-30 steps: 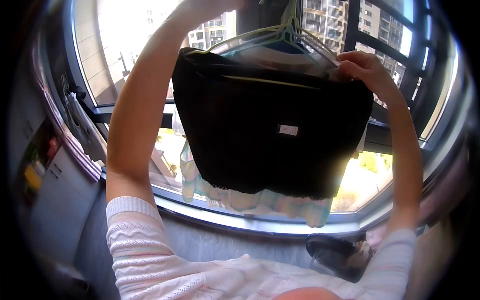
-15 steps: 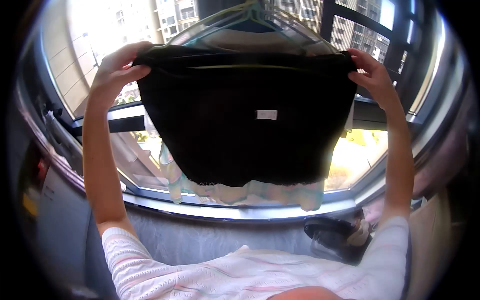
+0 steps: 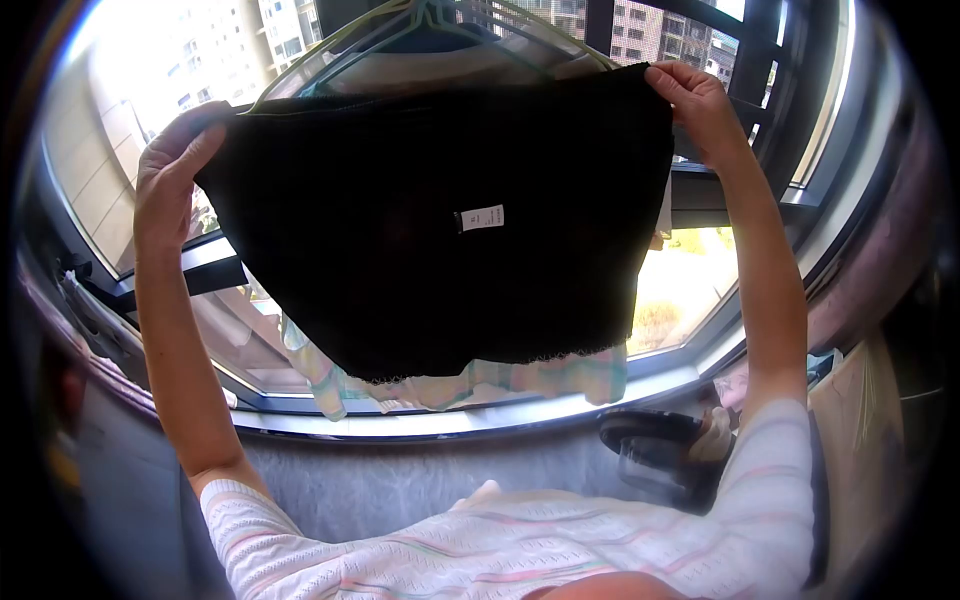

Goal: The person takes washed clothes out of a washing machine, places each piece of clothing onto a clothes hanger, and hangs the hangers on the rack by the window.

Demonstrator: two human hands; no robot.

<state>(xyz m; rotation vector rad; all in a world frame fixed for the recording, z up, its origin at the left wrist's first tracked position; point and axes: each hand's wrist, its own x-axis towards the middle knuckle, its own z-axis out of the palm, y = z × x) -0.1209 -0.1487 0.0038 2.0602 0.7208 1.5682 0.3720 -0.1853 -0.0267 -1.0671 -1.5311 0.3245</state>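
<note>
Black garment [image 3: 440, 290] at the centre of the dial, spread wide and facing the wearer, top edge running from about 10 to 1 o'clock; that edge tilts, its right corner higher than its left; small white label [image 3: 482, 218] near the middle of the cloth.

Left hand [image 3: 182, 170] at 10 o'clock, its grip closed on the left top corner, thumb towards the wearer; right hand [image 3: 700, 110] between 1 and 2 o'clock, its grip pinching the right top corner between thumb and fingers; both arms raised, bare below the short sleeves of a pale knit top [image 3: 500, 550] at 6 o'clock.

Yellow-green hanger [image 3: 300, 72] at 11 o'clock, one arm sloping down to the garment's top edge near the left hand; cannot tell whether it enters the cloth; more hangers close to it, towards 12.

Pale plaid cloth [image 3: 595, 376] behind the garment, showing below its hem; window [image 3: 690, 275] beyond, bright at 3; dark round object [image 3: 650, 432] at 4; grey floor [image 3: 340, 480] at 7.
</note>
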